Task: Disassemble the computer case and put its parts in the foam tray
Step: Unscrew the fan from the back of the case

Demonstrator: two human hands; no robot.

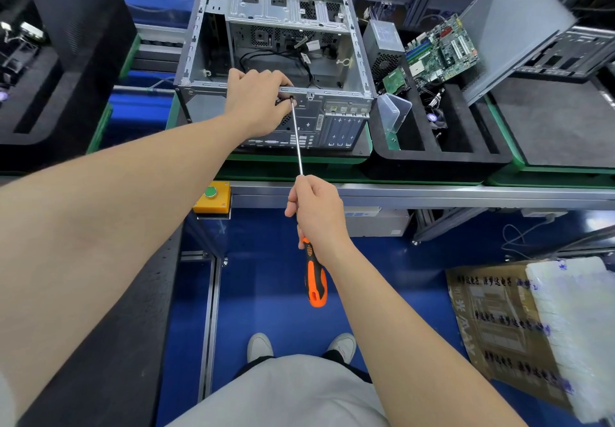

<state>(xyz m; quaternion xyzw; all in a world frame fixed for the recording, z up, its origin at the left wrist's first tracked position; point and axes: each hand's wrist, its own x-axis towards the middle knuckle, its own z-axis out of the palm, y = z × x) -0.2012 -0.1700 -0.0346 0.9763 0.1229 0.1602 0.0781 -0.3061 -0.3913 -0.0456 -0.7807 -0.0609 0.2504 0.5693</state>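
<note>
The computer case point(332, 116) sits at upper centre of the frame on the surface, its side open and most of its inside stripped down to a few loose cables. To its right, the foam tray point(432, 160) already holds the motherboard point(442, 47) and the power supply point(382, 40). The left hand point(256, 103) is curled over the near rim of the case, grasping it right beside the spot where the tip of the screwdriver point(297, 136) meets the metal. The right hand point(317, 213) is clenched around the tool where the shaft joins the orange handle, most of which hangs below the palm. The step looks like backing out a screw on the rear panel. To do it well, the long shaft should run straight in line with the screw, since a grip this far from the tip lets it wobble and slip out of the head. The left hand should brace the case against the push, with fingertips close enough to catch the screw as it comes free. Whether the tip is fully seated cannot be told, as the fingers partly hide it.
</note>
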